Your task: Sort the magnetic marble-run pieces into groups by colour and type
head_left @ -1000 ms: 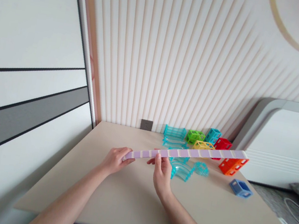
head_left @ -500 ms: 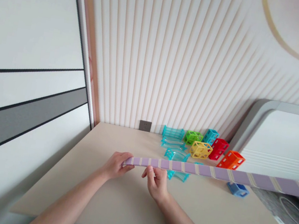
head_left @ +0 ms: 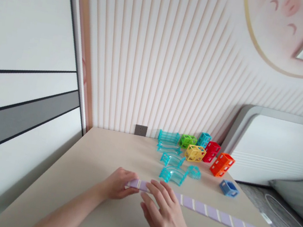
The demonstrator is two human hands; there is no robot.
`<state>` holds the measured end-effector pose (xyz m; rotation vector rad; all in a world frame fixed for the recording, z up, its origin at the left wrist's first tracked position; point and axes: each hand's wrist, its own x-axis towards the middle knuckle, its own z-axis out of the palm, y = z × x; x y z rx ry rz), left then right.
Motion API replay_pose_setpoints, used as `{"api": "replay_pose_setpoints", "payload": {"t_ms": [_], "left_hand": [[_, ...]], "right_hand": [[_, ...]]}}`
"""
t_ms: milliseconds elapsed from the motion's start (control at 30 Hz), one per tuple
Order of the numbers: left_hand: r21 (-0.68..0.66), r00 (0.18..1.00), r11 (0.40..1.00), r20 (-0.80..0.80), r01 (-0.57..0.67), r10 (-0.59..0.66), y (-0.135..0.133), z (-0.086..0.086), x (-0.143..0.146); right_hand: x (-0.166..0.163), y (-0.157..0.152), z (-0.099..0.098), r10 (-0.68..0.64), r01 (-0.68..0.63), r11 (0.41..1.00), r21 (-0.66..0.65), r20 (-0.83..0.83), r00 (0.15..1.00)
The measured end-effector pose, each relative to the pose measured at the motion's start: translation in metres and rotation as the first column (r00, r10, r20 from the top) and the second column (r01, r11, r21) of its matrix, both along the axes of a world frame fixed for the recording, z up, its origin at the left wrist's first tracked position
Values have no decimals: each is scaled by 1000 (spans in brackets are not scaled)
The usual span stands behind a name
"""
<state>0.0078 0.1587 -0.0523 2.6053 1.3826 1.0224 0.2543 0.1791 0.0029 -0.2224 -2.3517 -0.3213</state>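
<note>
A long purple strip [head_left: 218, 215] made of square tiles lies flat on the beige table [head_left: 98, 159], running from the middle toward the right edge. My left hand [head_left: 117, 183] is closed on the strip's left end, pinching it against the table. My right hand [head_left: 163, 211] lies over the strip just right of that end, fingers stretched out and flat on it.
Clear teal curved track pieces [head_left: 172, 174] lie behind the strip. Farther back stand open-frame cubes: green [head_left: 187, 140], yellow [head_left: 195, 153], teal [head_left: 204, 139], red [head_left: 212, 152], orange [head_left: 221, 164]. A blue one [head_left: 228, 188] sits alone near the right. A ribbed wall with a socket [head_left: 140, 130] backs the table.
The strip, held up in the air before, has swung down and now lies flat on the table. My right hand has let go of its pinch and spread flat over the strip.
</note>
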Motion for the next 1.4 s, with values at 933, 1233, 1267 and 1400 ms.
{"api": "replay_pose_setpoints", "payload": {"t_ms": [933, 1233, 1267, 1400], "left_hand": [[-173, 957, 985, -290, -26, -25, -1, -6, 25], [-190, 958, 982, -284, -13, -42, 1, -8, 23], [-191, 957, 981, -285, -11, -45, 1, -8, 23], [-190, 962, 982, -267, -6, -46, 3, -12, 22]], "right_hand": [[76, 49, -56, -218, 275, 813, -513, 169, 961], [85, 51, -63, -303, 327, 862, -387, 124, 945], [89, 52, -65, -313, 332, 860, -388, 113, 943], [104, 59, -73, -351, 355, 839, -412, 89, 932]]}}
